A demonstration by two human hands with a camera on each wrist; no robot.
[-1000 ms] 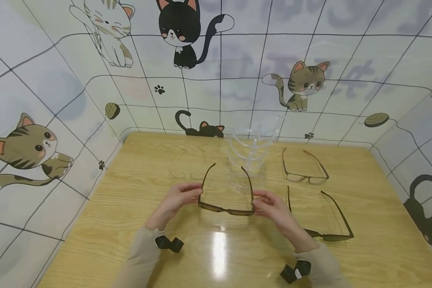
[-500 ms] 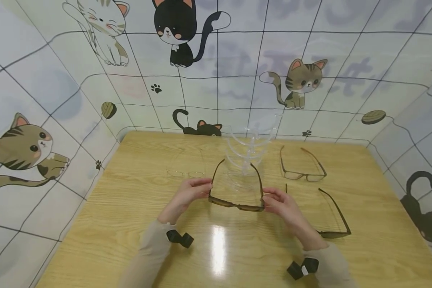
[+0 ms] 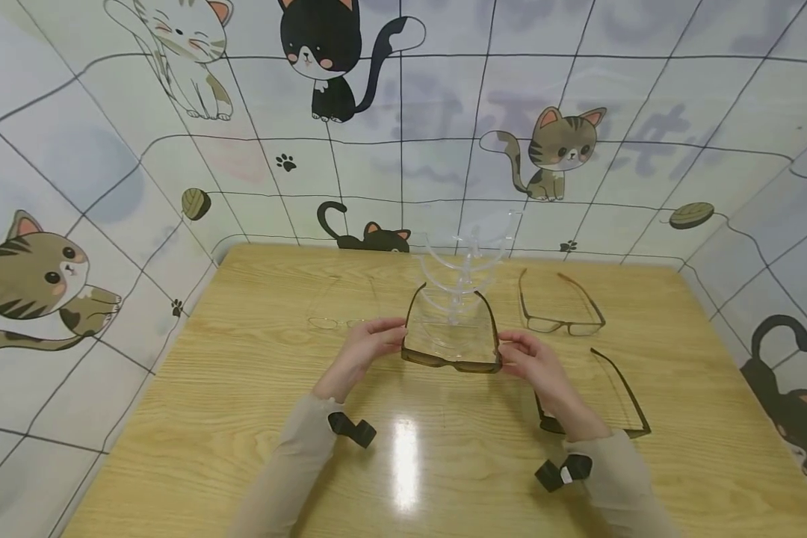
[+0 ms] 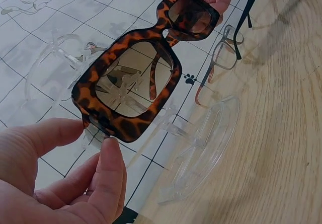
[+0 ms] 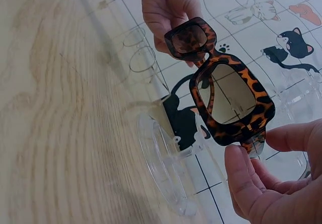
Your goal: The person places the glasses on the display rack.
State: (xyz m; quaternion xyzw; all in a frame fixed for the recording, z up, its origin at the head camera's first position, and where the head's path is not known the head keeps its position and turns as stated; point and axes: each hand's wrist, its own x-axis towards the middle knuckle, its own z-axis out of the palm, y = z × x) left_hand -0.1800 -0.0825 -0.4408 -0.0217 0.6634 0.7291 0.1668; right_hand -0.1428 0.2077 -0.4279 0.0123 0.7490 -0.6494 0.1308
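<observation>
Tortoiseshell sunglasses point(image 3: 452, 365) with thick frames and brown lenses are held up by both hands, temples unfolded and pointing toward the back wall. My left hand point(image 3: 363, 351) pinches them near the left hinge, thumb and fingers at the frame's corner in the left wrist view. At the opposite hinge my right hand point(image 3: 536, 366) pinches the other side, its thumb and fingertips visible in the right wrist view. Directly behind the sunglasses stands a clear plastic glasses display stand point(image 3: 467, 275) with several curved tiers; its curved base point(image 4: 201, 151) rests on the table. The sunglasses' front overlaps its lower part in the head view.
Thin wire-rimmed glasses point(image 3: 323, 323) lie left of the stand. Brown-framed glasses point(image 3: 565, 326) lie to its right. Black sunglasses point(image 3: 624, 384) sit closer, partly hidden by the right forearm. A cat-patterned backdrop point(image 3: 437, 168) encloses the wooden table point(image 3: 195, 418) at back and sides.
Both hands have carried the tortoiseshell sunglasses forward and to the right, up to the clear stand. The other glasses and the stand stay in place; the head view has shifted slightly.
</observation>
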